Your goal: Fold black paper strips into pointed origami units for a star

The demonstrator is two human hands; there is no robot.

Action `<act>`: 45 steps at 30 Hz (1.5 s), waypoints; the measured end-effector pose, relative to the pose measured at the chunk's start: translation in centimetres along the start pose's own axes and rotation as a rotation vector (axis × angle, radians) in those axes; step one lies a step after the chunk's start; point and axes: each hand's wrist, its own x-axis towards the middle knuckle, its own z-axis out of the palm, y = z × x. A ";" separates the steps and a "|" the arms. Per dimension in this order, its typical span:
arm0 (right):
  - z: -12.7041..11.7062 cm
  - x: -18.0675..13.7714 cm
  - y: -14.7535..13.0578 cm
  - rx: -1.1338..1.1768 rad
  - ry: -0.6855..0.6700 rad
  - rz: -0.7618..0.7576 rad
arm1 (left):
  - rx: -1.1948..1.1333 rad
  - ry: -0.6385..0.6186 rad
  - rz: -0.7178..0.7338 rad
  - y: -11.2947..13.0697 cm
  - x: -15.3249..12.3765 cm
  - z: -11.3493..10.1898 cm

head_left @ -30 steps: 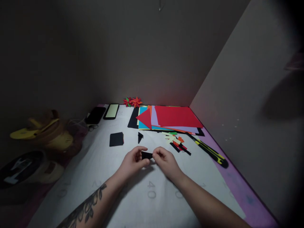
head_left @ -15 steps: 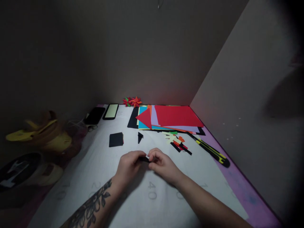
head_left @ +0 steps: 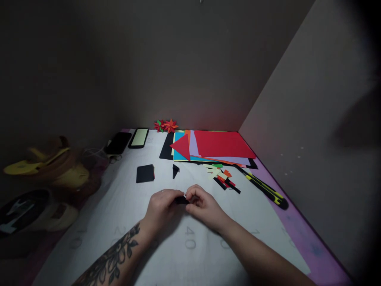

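My left hand [head_left: 162,206] and my right hand [head_left: 202,204] meet at the middle of the white mat [head_left: 166,246]. Both pinch a small black paper piece [head_left: 180,200] between their fingertips, low against the mat; most of it is hidden by my fingers. A little beyond lie a small black folded triangle [head_left: 175,171] and a black folded square [head_left: 145,173].
A stack of coloured paper sheets [head_left: 220,149] with red on top lies at the back right, paper scraps [head_left: 222,176] and a yellow-black utility knife [head_left: 263,186] in front of it. Two phones [head_left: 129,140] and red paper flowers [head_left: 166,126] lie at the back. Walls close in behind and right.
My hands have closed together and dropped toward the mat, folding the black paper piece down so that less of it shows.
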 end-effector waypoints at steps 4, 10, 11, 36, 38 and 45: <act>0.0 0.2 0.4 -0.013 0.014 -0.009 | -0.037 -0.024 -0.077 0.1 0.1 0.1; -0.2 0.3 0.5 0.194 -0.038 0.041 | -0.023 -0.003 -0.026 0.4 -0.1 0.0; -0.2 0.3 0.4 0.239 -0.048 0.055 | -0.019 0.004 -0.014 0.4 -0.1 0.0; -0.2 0.4 1.2 0.093 0.093 -0.053 | -0.546 -0.086 -0.547 0.4 0.9 0.7; -0.3 0.4 1.3 0.034 0.106 -0.128 | -0.677 -0.118 -0.660 0.5 1.1 0.8; -0.6 0.2 0.9 -0.136 0.126 -0.210 | -0.893 -0.180 -0.836 0.8 1.2 0.9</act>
